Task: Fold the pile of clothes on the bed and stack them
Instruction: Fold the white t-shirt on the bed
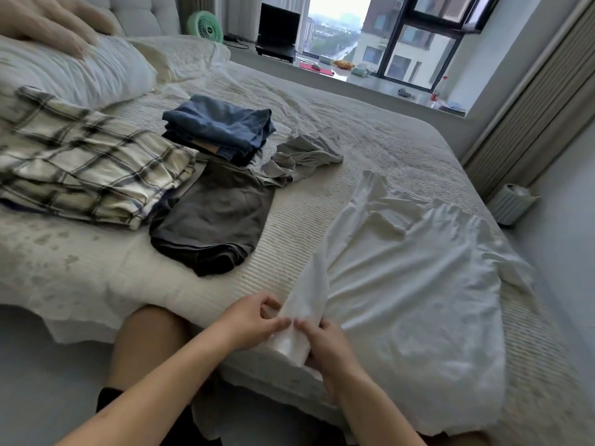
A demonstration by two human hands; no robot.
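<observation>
At the near edge of the bed [370, 130], both hands meet on a white garment [412, 284] that lies spread across the right side of the cover, its far end reaching toward the window [415, 37] and its near hem hanging over the mattress edge. The left hand [254, 320] has its fingers curled, pinching a narrow folded strip of the white cloth from the left, while the right hand [328, 346] grips the same strip from the right, thumb and fingers closed on the fabric; the two sets of fingertips almost touch. To the left of the garment, apart from it, a dark grey folded piece [212, 220] lies flat on the cover. Just beyond it sits a folded stack of blue denim [222, 127], and beside that a crumpled light grey garment [306, 156], not folded. A folded plaid cloth [83, 162] rests at the far left, its edge overlapping the dark grey piece. Pillows [80, 69] lie at the head of the bed behind the plaid. Farther back, a green fan [205, 26] and a dark monitor [278, 25] stand near the window, and small items sit along the sill. A pale ribbed bin [512, 202] stands on the floor to the right of the bed.
</observation>
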